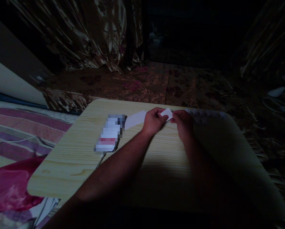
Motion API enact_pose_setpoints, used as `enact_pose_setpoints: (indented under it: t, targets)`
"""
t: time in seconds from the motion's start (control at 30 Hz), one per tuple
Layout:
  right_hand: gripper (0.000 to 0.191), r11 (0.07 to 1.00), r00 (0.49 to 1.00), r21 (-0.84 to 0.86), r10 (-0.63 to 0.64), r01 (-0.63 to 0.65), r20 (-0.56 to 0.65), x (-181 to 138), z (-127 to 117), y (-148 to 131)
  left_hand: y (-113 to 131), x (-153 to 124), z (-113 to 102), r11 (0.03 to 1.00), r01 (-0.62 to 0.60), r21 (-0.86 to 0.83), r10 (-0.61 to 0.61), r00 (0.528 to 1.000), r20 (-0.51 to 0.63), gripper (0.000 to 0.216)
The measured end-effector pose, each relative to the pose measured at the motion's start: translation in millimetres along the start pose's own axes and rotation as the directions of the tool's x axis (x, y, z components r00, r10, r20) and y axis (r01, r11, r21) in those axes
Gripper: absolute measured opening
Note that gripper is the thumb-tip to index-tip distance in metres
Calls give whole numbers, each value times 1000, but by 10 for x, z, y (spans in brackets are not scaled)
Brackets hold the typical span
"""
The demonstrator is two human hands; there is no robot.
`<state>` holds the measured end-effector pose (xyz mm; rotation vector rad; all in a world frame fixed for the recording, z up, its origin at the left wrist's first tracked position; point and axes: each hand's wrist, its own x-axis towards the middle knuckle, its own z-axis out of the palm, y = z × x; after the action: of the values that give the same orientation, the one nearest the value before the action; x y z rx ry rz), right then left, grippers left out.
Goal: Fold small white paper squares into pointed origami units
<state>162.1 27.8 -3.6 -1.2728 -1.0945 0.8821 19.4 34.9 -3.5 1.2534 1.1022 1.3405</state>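
Note:
Between both hands, over the far part of the wooden table (166, 171), is a small white piece of paper (166, 114). My left hand (154, 121) pinches its left side with thumb and fingers. On the right side, the fingertips of my right hand (184, 124) close on its edge; that hand is in shadow. Flat on the table, just left of my left hand, lies a larger white sheet of paper (135, 119). Beyond and right of my right hand sit several small greyish folded-looking pieces (204, 115), too dark to make out well.
A phone (110, 133) with a blurred-out screen lies on the table's left, a cable (100, 159) running from it. Striped bedding (25, 124) and a shiny pink cloth (13, 184) are at left. Behind the table stands a patterned cloth-covered ledge (137, 82) below curtains (104, 31).

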Motion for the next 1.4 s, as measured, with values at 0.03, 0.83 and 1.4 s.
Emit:
enact_pose_setpoints:
  t: [0.03, 0.83, 1.4]
  targets:
    - [29, 999, 1000, 34, 0, 1, -5, -4, 2, -7, -3, 3, 0, 1000, -2, 1, 2, 1000, -14, 31]
    - [15, 975, 984, -135, -172, 177, 48, -9, -22, 62, 31, 6, -7, 997, 47, -53, -43, 996, 76, 22]
    - [17, 988, 991, -86, -119, 125, 69, -24, 11, 31, 20, 0, 23, 985, 34, -167, -18, 995, 96, 31]
